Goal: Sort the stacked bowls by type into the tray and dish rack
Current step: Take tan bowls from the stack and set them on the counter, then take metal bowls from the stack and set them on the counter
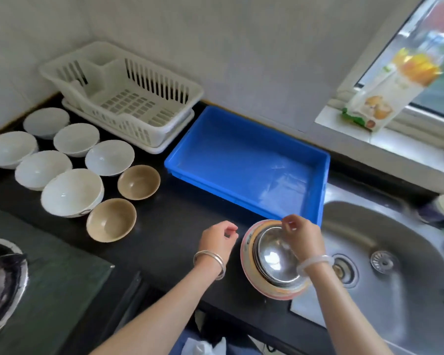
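A blue tray (246, 160) and a cream slatted dish rack (123, 96) sit on the black tabletop (169, 226). 6 white bowls (72, 192), 2 tan bowls (111, 220). Silver steel bowls (277, 254) nest in a pink-rimmed bowl (249, 270).

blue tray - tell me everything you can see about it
The blue tray is a shallow rectangular tub, plastic by its look, with a rolled rim and a glossy floor. It sits empty and upright on the black counter, against the wall, between the white dish rack and the sink. Neither hand touches it.
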`<move>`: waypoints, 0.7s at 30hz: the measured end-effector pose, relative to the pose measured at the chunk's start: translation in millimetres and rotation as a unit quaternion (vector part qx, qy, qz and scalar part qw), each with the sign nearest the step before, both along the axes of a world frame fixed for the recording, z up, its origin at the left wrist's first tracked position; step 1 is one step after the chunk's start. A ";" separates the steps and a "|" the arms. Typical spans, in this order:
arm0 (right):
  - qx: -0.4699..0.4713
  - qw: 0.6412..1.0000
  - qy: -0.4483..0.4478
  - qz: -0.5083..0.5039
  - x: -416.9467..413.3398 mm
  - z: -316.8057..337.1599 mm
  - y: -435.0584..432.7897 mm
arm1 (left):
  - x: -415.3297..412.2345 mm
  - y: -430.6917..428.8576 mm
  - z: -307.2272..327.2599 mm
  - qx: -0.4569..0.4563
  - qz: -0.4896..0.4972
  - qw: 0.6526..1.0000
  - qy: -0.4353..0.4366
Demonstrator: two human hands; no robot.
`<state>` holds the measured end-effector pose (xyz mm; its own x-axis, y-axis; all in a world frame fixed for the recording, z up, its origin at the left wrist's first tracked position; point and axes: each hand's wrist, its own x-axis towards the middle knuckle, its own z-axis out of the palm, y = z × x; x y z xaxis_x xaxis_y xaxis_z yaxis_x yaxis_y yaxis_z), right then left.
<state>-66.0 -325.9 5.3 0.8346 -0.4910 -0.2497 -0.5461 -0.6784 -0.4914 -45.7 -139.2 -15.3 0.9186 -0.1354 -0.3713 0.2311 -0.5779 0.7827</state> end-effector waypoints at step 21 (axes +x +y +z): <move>0.014 0.998 0.014 -0.060 -54.5 -16.7 -41.7 | -16.5 -50.2 -8.3 0.098 -0.094 0.989 -0.062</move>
